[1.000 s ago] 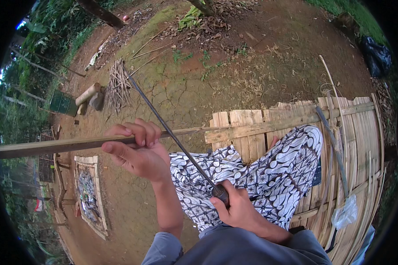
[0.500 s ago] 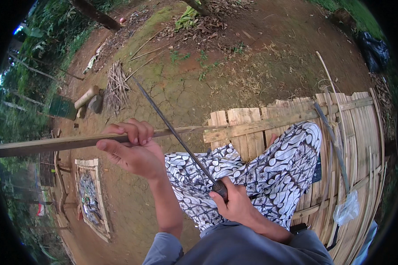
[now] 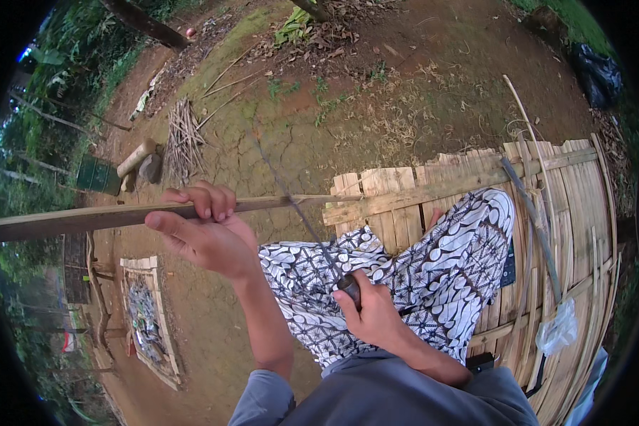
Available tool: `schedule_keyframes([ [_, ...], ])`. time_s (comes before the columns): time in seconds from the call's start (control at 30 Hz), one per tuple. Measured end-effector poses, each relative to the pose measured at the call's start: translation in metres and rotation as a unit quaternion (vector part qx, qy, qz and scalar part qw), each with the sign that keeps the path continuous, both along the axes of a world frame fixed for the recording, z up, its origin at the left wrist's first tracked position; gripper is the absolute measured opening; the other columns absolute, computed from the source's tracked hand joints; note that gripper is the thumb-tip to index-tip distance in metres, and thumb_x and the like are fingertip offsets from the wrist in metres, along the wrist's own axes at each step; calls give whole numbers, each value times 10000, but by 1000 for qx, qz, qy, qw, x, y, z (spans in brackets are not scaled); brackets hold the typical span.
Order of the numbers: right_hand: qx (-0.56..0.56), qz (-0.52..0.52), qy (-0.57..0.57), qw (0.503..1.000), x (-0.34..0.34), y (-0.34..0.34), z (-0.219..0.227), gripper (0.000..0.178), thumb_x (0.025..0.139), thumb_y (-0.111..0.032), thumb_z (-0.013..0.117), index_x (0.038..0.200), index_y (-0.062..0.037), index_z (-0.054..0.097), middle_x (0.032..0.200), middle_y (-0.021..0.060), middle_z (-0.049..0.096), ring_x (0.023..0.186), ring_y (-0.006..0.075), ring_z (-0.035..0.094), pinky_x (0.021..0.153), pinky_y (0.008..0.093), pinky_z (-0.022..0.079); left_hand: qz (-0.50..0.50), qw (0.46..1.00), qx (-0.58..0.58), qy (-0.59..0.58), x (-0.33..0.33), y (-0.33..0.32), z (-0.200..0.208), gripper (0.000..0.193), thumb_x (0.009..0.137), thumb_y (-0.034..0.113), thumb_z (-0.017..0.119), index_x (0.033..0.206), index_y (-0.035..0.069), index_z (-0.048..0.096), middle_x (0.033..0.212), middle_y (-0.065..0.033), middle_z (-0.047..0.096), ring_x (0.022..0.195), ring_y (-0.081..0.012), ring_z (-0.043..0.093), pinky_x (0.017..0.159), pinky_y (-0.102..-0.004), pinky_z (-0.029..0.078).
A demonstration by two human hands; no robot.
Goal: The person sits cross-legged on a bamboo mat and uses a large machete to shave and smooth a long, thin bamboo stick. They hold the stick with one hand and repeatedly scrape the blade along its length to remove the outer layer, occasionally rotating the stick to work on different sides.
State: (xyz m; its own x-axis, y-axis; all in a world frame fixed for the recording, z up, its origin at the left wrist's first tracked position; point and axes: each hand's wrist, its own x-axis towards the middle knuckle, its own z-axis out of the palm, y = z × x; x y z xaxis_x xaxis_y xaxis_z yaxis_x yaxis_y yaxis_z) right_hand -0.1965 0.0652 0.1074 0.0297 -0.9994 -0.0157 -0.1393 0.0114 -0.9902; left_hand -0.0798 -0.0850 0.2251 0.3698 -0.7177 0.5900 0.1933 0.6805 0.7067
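Note:
My left hand (image 3: pixel 213 238) is closed around a long wooden strip (image 3: pixel 85 219), thumb below it and fingers curled over the top. The strip runs from the left edge of the view to a thin end by the bamboo platform (image 3: pixel 397 192). In my right hand (image 3: pixel 376 316) is the dark, rounded handle of a long-bladed knife (image 3: pixel 348 286). Its narrow blade is smeared by motion and points away to the upper left. It crosses the strip to the right of my left hand; whether they touch I cannot tell.
Patterned trousers (image 3: pixel 433 277) cover my folded legs on the platform. A grey pole (image 3: pixel 532 220) and a clear plastic bag (image 3: pixel 555 328) lie at right. A stick bundle (image 3: pixel 183 135), a green container (image 3: pixel 98 175) and a wood-framed patch (image 3: pixel 149 312) are on the ground at left.
The knife blade has swung to the right, and its crossing with the strip has shifted slightly right. My left hand has moved a little left and up with the strip.

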Motion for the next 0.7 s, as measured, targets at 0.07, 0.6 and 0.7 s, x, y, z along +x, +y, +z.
schedule_keyframes([
  [0.07,-9,-23,21,999,3,0,-13,317,900,-234,596,910,54,464,542,185,558,510,400,605,447,432,459,3,1000,0,-7,1,-1,1,434,935,550,419,865,122,445,622,19,293,525,-84,271,476,-228,212],
  [0.6,46,-72,8,996,7,15,-62,388,916,-271,570,951,105,485,547,218,562,521,422,598,464,446,450,32,999,13,28,-2,-11,4,449,940,538,425,877,95,461,628,5,318,517,-94,282,466,-227,235],
  [0.7,112,-112,47,986,4,19,-95,400,917,-289,568,959,101,492,559,228,566,531,432,596,485,460,458,49,998,15,32,6,-12,7,452,938,537,427,876,90,459,635,3,325,524,-94,281,469,-227,244],
])
